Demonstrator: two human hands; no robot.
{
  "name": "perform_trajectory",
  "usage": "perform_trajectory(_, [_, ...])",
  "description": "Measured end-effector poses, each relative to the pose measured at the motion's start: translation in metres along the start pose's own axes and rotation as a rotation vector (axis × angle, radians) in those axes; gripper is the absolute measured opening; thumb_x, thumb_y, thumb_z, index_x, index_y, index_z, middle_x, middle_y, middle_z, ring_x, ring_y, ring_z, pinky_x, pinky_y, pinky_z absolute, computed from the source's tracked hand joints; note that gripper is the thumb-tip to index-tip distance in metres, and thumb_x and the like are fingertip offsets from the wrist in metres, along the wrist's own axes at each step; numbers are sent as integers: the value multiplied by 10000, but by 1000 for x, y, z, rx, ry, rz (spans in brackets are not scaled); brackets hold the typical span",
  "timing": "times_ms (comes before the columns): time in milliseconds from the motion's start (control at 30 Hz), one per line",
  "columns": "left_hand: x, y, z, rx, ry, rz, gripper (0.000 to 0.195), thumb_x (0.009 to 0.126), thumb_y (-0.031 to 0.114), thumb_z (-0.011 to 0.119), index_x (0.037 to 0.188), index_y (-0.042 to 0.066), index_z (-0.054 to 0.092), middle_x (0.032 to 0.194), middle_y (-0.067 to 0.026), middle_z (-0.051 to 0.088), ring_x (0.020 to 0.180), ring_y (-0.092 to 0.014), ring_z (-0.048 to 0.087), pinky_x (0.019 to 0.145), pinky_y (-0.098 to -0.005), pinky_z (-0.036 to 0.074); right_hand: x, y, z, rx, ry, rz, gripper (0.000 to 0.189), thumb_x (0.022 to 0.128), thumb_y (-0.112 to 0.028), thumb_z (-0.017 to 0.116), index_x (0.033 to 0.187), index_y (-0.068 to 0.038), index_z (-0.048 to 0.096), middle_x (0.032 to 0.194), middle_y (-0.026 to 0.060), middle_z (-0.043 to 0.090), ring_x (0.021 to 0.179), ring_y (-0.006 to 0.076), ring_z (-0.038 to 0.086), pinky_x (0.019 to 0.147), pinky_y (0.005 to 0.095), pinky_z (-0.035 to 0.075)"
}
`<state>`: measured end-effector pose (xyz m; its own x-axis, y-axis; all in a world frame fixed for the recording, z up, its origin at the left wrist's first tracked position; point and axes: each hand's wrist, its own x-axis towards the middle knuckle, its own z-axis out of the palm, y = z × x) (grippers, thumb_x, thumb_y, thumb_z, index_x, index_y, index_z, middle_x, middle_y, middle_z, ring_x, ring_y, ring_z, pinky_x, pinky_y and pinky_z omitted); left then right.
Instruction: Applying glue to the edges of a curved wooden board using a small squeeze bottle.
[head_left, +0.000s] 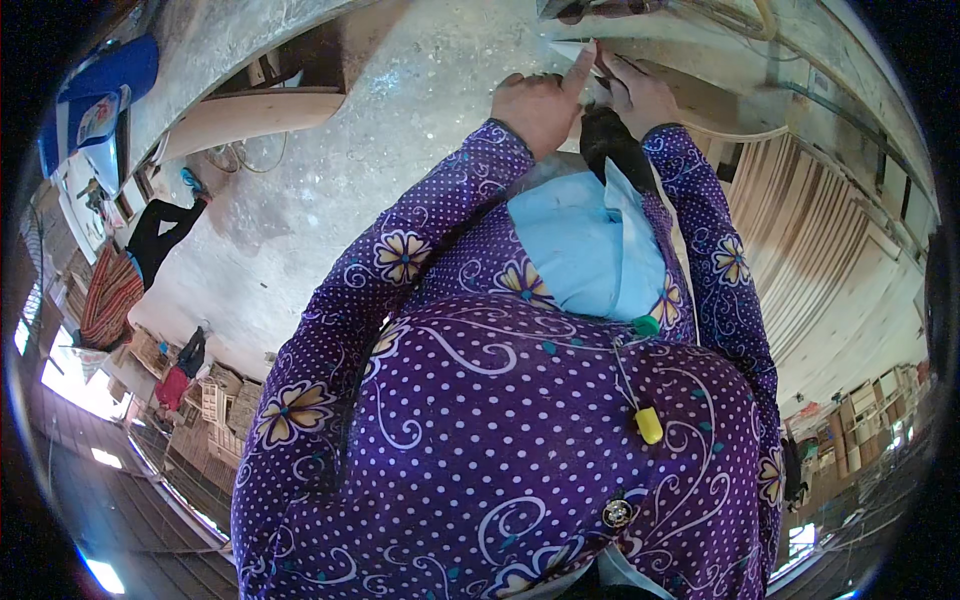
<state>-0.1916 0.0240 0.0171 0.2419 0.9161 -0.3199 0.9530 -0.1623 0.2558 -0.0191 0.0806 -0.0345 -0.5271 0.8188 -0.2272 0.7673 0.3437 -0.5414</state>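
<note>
Both hands meet at the top of the view, in front of my lap. My left hand (534, 109) stretches its index finger forward, the other fingers curled. The fingertip is at a small white pointed piece (568, 49), perhaps paper. Close beside it, my right hand (640, 90) reaches forward with bent fingers. A small dark and reddish bit shows between the hands, too hidden to name. Below them lie dark cloth (609, 142) and a light blue cloth (570, 232) against my purple patterned clothing (540, 420). A yellow earplug (649, 426) hangs on a cord at my chest.
Speckled concrete floor (315, 210) spreads to the left. A curved wooden board (251, 116) and a blue plastic container (109, 71) stand there. Striped wood panels (802, 232) lie at right. Two other people (112, 289) are farther left, near stacked wooden pieces (225, 401).
</note>
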Motion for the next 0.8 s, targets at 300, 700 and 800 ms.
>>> perform_trajectory(300, [0, -21, 26, -596, -105, -19, 791, 852, 302, 600, 1447, 143, 105, 846, -135, 658, 744, -304, 644, 685, -382, 526, 22, 30, -1, 463, -204, 37, 418, 868, -294, 574, 1271, -199, 525, 1168, 112, 602, 1038, 205, 586, 912, 295, 431])
perform_trajectory(700, [-4, -14, 35, -733, -87, -70, 863, 815, 319, 645, 1448, 114, 96, 915, -167, 645, 783, -303, 642, 704, -393, 520, 41, 16, 3, 381, -200, 109, 396, 851, -401, 593, 1144, -137, 625, 1023, 61, 663, 925, 147, 613, 862, 263, 449])
perform_trajectory(800, [-3, -13, 30, -751, -87, -82, 865, 808, 313, 647, 1448, 117, 99, 921, -176, 643, 790, -322, 639, 717, -404, 516, 42, 22, 12, 337, -119, 175, 396, 845, -409, 597, 1111, -119, 641, 981, 54, 671, 887, 148, 618, 832, 264, 459])
